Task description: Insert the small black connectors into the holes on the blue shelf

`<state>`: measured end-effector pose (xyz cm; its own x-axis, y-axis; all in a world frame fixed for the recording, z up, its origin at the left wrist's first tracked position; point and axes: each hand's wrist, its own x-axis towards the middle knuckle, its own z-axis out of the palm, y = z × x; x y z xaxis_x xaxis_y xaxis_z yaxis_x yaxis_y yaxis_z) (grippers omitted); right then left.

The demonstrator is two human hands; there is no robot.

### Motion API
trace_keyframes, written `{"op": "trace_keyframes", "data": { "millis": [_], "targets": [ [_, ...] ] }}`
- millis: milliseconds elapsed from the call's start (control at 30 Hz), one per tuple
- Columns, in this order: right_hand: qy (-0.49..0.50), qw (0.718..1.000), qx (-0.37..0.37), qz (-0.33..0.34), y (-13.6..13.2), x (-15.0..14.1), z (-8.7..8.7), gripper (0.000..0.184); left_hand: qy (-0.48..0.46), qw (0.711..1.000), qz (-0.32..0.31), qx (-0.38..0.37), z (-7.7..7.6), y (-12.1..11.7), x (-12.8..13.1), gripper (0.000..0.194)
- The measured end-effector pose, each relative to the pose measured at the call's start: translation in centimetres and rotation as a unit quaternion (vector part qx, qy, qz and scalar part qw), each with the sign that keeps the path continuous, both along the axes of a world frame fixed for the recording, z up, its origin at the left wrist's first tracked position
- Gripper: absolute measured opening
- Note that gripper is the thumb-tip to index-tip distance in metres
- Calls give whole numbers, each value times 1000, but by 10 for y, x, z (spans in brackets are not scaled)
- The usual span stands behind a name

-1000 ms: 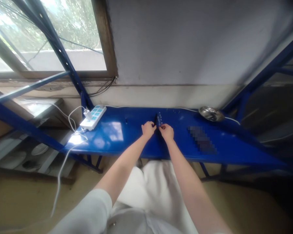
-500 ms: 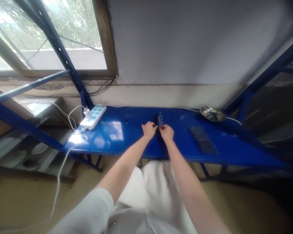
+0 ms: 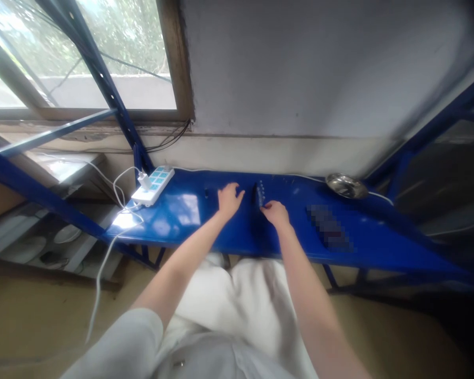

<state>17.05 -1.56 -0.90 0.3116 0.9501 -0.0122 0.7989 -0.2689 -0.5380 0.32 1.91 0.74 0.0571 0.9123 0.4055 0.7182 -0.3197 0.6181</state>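
Two hands of mine are at the blue counter: the right hand pinches the near end of a small knobbed strip, which points away toward the far side. My left hand is to the left of it, well apart, thumb and fingers spread, near a small dark piece. Half a second ago it was right at the strip; since then it has moved left, while my right has kept its pinch.
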Motion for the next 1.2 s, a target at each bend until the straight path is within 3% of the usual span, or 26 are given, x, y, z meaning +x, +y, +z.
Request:
{"op": "trace_keyframes", "data": {
  "millis": [133,233,400,500,667,800,933,1067,1200],
  "targets": [
    [27,998,51,24,-13,-9,23,21,23,989,-12,143,34,12,-47,31],
    [69,992,88,53,-22,-26,42,21,120,980,-18,157,46,21,-78,34],
    [124,979,111,121,-32,-56,62,21,252,965,-10,75,31,23,-104,43],
    [137,970,123,156,-35,-68,66,23,274,962,13,6,16,20,-107,45],
    [129,970,104,176,-37,-81,70,22,288,943,29,-162,3,21,-105,30],
    [141,969,94,178,-37,-84,70,21,208,961,45,-175,0,18,-101,23],
    [171,972,95,130,-34,-87,64,26,3,992,40,-118,8,-1,-82,22],
    [233,963,99,87,-33,-94,59,46,-208,975,-37,-76,26,-33,-57,27],
    [298,934,172,93,-38,-103,59,51,-277,957,-73,-49,40,-62,-44,25]
  ]
}}
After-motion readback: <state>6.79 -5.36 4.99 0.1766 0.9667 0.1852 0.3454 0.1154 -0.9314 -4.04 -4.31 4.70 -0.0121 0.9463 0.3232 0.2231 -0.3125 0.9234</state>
